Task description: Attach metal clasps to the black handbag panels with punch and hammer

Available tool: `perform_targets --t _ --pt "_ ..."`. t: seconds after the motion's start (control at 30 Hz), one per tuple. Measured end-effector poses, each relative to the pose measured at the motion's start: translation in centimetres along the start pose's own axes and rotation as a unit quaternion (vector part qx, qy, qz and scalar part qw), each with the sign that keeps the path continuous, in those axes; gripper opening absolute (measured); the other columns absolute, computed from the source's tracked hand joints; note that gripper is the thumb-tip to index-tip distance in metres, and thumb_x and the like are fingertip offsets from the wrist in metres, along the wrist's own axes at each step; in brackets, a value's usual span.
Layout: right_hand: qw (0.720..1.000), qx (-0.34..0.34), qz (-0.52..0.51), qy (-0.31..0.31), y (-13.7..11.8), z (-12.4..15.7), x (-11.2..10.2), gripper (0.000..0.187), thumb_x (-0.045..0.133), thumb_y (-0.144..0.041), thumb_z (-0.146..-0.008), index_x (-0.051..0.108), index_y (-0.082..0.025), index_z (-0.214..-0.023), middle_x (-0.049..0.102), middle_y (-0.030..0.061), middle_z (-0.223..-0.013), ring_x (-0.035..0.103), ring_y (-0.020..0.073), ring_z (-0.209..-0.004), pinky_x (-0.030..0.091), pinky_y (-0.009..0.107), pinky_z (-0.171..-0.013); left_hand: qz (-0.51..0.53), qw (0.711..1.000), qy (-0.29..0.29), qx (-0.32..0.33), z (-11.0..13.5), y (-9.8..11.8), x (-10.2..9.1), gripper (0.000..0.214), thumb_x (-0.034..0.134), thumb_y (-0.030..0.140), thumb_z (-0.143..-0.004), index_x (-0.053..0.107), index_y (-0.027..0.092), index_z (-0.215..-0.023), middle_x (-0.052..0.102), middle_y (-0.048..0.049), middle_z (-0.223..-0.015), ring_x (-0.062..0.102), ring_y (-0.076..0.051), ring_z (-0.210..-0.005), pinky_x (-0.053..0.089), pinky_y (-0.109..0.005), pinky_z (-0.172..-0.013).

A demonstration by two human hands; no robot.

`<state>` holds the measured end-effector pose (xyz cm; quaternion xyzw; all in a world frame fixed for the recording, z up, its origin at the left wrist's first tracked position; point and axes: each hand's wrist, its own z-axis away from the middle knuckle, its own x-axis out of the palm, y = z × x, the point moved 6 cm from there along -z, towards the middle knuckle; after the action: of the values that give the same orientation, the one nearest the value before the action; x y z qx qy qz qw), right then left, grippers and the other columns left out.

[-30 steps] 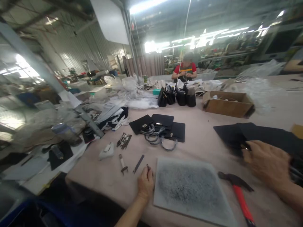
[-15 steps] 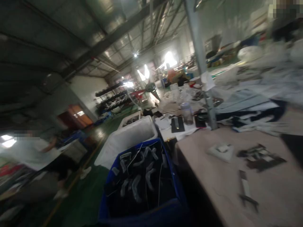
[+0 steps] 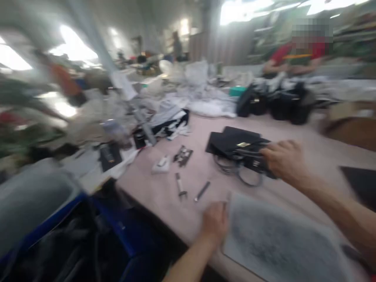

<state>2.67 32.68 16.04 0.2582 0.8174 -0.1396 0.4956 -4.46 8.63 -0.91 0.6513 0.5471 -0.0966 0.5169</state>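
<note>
A black handbag (image 3: 235, 143) with a gold-coloured clasp lies on the pink-covered table, its thin straps looped in front of it. My right hand (image 3: 280, 158) reaches in from the right, its fingers closed on the handbag's near right end. Close to the table's front edge, my left hand (image 3: 216, 221) is beside the left edge of a grey slab (image 3: 273, 239). Motion blur smears its fingers, so whether it grips the slab is unclear. Left of the handbag are a wrench-like tool (image 3: 180, 187) and a short dark bar (image 3: 202, 192).
A blue bin (image 3: 123, 235) with dark contents stands at lower left against the table (image 3: 164, 199). A small white block (image 3: 161, 164) and a dark metal piece (image 3: 183, 156) lie on the table. Several black bags (image 3: 282, 102) stand farther back, near a person in red (image 3: 299, 58).
My view has swung right, from the blue bin and the aisle to the table. Both my hands, the black handbag and the grey slab have come into view.
</note>
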Motion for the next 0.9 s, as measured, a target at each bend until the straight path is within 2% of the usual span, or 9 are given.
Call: perform_targets --t 0.07,0.13,0.27,0.37,0.47,0.6,0.73,0.9 --pt "0.995 0.025 0.063 -0.071 2.2 7.2 -2.6 0.016 0.058 -0.015 -0.092 0.068 -0.021 -0.082 0.067 0.005 -0.086 0.056 0.0225 -0.094 0.035 0.048 -0.104 0.048 0.998 0.021 0.017 0.3 0.0 0.4 0.023 0.042 0.023 -0.102 0.065 0.02 -0.103 0.071 -0.0094 -0.082 0.071 -0.024 -0.076 0.059 -0.035 -0.068" --pt "0.989 0.047 0.068 -0.122 1.1 14.0 -3.7 0.018 0.053 -0.014 -0.094 0.067 -0.021 -0.084 0.067 0.0061 -0.09 0.053 0.0236 -0.094 0.033 0.047 -0.102 0.064 0.998 0.018 0.01 0.2 -1.3 0.9 0.025 0.043 0.028 -0.102 0.065 0.017 -0.103 0.072 -0.0108 -0.083 0.072 -0.025 -0.076 0.057 -0.034 -0.067" --pt "0.979 0.128 -0.031 -0.159 -5.7 24.8 -4.1 0.021 0.049 -0.008 -0.092 0.063 -0.02 -0.082 0.063 0.004 -0.085 0.049 0.0213 -0.087 0.034 0.043 -0.099 0.039 0.999 0.001 -0.029 0.4 -2.7 0.9 0.028 0.047 0.035 -0.099 0.067 0.017 -0.103 0.075 -0.0127 -0.089 0.074 -0.025 -0.081 0.055 -0.033 -0.072" --pt "0.968 0.174 -0.087 -0.159 -10.6 30.0 -4.4 0.023 0.048 -0.004 -0.087 0.064 -0.021 -0.085 0.064 0.0035 -0.087 0.049 0.021 -0.087 0.029 0.045 -0.106 0.008 0.996 -0.038 -0.082 0.4 -2.6 0.4 0.027 0.047 0.033 -0.096 0.067 0.017 -0.105 0.076 -0.0138 -0.097 0.074 -0.027 -0.09 0.055 -0.034 -0.08" --pt "0.961 0.196 -0.123 -0.152 -13.7 33.0 -4.7 0.027 0.048 -0.001 -0.084 0.065 -0.021 -0.089 0.064 0.0035 -0.089 0.05 0.0214 -0.09 0.027 0.047 -0.109 -0.011 0.99 -0.071 -0.118 0.0 -1.9 -0.1 0.026 0.047 0.032 -0.095 0.066 0.019 -0.106 0.077 -0.0121 -0.1 0.073 -0.026 -0.093 0.054 -0.033 -0.084" --pt "0.954 0.214 -0.158 -0.135 -15.6 35.1 -5.2 0.024 0.048 -0.005 -0.09 0.066 -0.021 -0.086 0.064 0.0037 -0.086 0.05 0.0208 -0.088 0.029 0.046 -0.108 -0.023 0.987 -0.092 -0.127 -0.5 -1.0 -0.5 0.027 0.046 0.029 -0.097 0.067 0.016 -0.109 0.076 -0.0135 -0.105 0.072 -0.024 -0.097 0.052 -0.03 -0.086" --pt "0.956 0.208 -0.165 -0.127 -16.6 35.3 -5.9 0.023 0.047 -0.008 -0.093 0.067 -0.02 -0.088 0.064 0.0049 -0.085 0.051 0.0219 -0.088 0.033 0.047 -0.105 -0.055 0.981 -0.125 -0.141 -1.5 -0.6 -0.7 0.028 0.049 0.029 -0.097 0.068 0.015 -0.112 0.076 -0.0134 -0.104 0.072 -0.024 -0.098 0.05 -0.029 -0.085" --pt "0.958 0.182 -0.186 -0.119 -17.7 34.6 -6.4 0.016 0.053 -0.016 -0.095 0.067 -0.02 -0.102 0.066 0.0054 -0.088 0.053 0.0224 -0.088 0.034 0.049 -0.104 -0.117 0.957 -0.217 -0.154 -3.8 -0.3 -0.4 0.028 0.058 0.031 -0.095 0.069 0.014 -0.115 0.077 -0.0146 -0.106 0.071 -0.027 -0.103 0.048 -0.031 -0.084"
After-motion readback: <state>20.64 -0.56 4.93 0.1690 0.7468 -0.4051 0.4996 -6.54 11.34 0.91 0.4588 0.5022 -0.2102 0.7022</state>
